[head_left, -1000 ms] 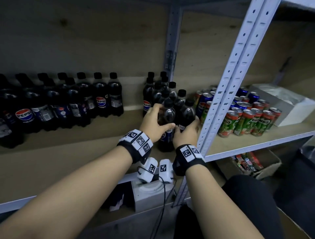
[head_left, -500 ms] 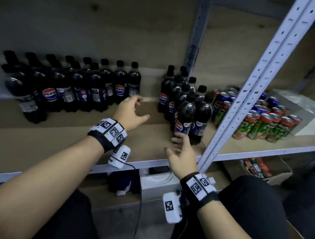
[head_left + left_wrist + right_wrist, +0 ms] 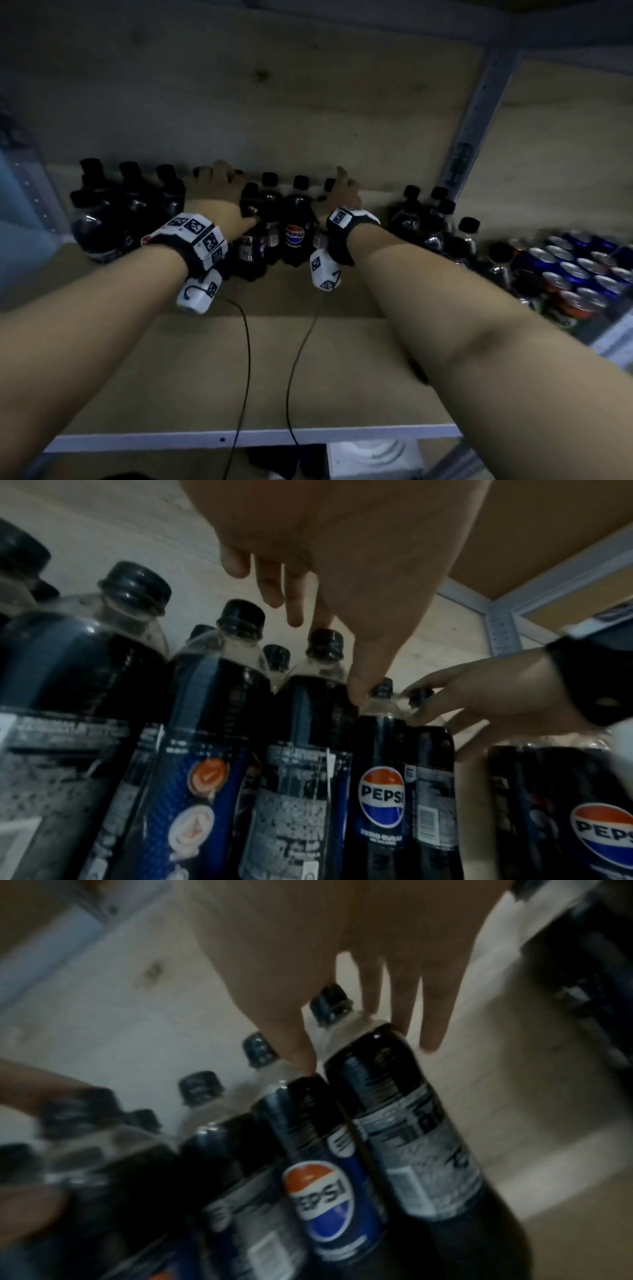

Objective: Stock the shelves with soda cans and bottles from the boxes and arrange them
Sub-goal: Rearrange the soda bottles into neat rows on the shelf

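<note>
Nearest me the wooden shelf [image 3: 342,370] lies bare behind its front edge. Toward its back edge, my left hand [image 3: 219,202] and right hand [image 3: 342,198] reach with straight, spread fingers over the upright Pepsi bottles [image 3: 295,226], touching their caps and shoulders, gripping none. Soda cans [image 3: 575,274] crowd the shelf's right edge.

We see black-capped dark bottles [image 3: 297,219] with red, white and blue logos at the far left, blue and red cans [image 3: 568,274] on the right, a tan shelf [image 3: 205,370] edged white.
</note>
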